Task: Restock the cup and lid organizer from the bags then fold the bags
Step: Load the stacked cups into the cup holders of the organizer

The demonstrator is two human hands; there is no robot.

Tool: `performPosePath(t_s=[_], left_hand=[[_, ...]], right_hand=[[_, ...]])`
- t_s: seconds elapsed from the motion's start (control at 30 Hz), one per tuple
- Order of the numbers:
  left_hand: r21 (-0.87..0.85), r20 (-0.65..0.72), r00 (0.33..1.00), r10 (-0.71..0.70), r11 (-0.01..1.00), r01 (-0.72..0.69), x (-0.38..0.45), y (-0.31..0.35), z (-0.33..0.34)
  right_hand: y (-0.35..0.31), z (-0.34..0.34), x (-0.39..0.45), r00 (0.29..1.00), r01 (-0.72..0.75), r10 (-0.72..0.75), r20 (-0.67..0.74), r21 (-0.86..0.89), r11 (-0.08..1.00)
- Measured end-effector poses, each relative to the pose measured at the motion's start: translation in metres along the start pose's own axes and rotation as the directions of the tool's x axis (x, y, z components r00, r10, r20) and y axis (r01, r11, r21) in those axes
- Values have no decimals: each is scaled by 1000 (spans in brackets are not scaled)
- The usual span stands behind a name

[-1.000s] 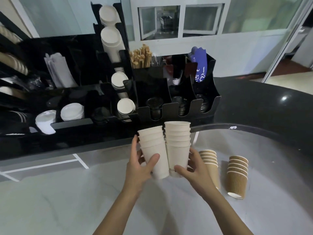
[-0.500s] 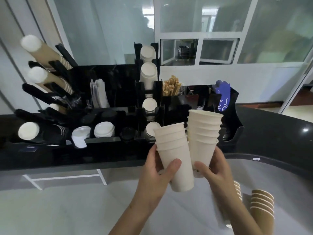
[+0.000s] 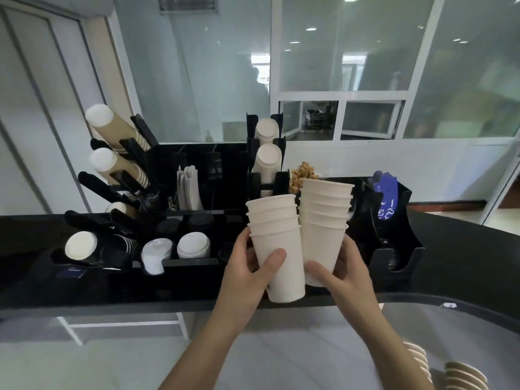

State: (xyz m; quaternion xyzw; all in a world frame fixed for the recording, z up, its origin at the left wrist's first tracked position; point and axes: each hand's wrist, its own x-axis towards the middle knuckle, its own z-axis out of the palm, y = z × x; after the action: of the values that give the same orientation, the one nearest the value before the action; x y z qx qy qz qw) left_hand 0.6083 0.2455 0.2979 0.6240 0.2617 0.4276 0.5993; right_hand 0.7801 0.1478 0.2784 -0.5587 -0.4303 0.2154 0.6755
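— Cups first: what is nearest?

— Two brown ribbed cup stacks (image 3: 464,375) lie low at the right on the pale table (image 3: 281,361), beside the right forearm. Above them, the left hand (image 3: 247,274) wraps a white cup stack (image 3: 277,246), thumb across the front and fingers curled behind. The right hand (image 3: 343,274) grips a second white stack (image 3: 323,220) the same way, thumb in front near its base.

— Do the stacks touch?

— They stand side by side, upright with rims up, the right one taller and tilted slightly rightward; their sides meet or nearly meet, I cannot tell which. Both are held in the air in front of the black organizer (image 3: 394,254), over the edge of the dark counter (image 3: 464,249).

— And further back?

— In the organizer's low front row sit white lids (image 3: 193,244) and a plastic-wrapped lid bundle (image 3: 154,256), with black lids (image 3: 197,220) just behind. At the left, angled holders carry tan cup sleeves (image 3: 118,130) with white bases facing out. Paper napkins (image 3: 188,190) stand in the middle. Behind the held cups, a vertical rack holds white cups (image 3: 268,161); wooden stirrers (image 3: 302,175) poke up beside it. A blue packet (image 3: 387,192) stands in the right compartment. Glass partitions (image 3: 365,66) close the background.
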Motion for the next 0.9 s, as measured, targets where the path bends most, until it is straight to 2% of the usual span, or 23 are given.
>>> performPosePath(t_s=[0.13, 0.23, 0.4, 0.63, 0.83, 0.9], left_hand=[[38, -120, 991, 60, 998, -56, 25, 11, -19], [26, -205, 978, 36, 999, -31, 44, 14, -37], [36, -237, 971, 8, 999, 1, 66, 1, -52], [5, -228, 974, -14, 1000, 15, 87, -3, -45], [-69, -198, 978, -58, 997, 46, 100, -11, -41], [-130, -199, 976, -89, 989, 63, 104, -11, -42]], right_hand=[[-15, -3, 32, 994, 39, -50, -92, -121, 992], [-30, -12, 57, 987, 93, -124, -102, -264, 960], [-49, -25, 88, 978, 157, -203, -45, -477, 865], [-61, -21, 110, 988, 139, -155, 12, -515, 846], [-70, 0, 133, 981, 177, -185, 52, -618, 766], [-69, 9, 142, 972, 217, -220, 83, -679, 701]])
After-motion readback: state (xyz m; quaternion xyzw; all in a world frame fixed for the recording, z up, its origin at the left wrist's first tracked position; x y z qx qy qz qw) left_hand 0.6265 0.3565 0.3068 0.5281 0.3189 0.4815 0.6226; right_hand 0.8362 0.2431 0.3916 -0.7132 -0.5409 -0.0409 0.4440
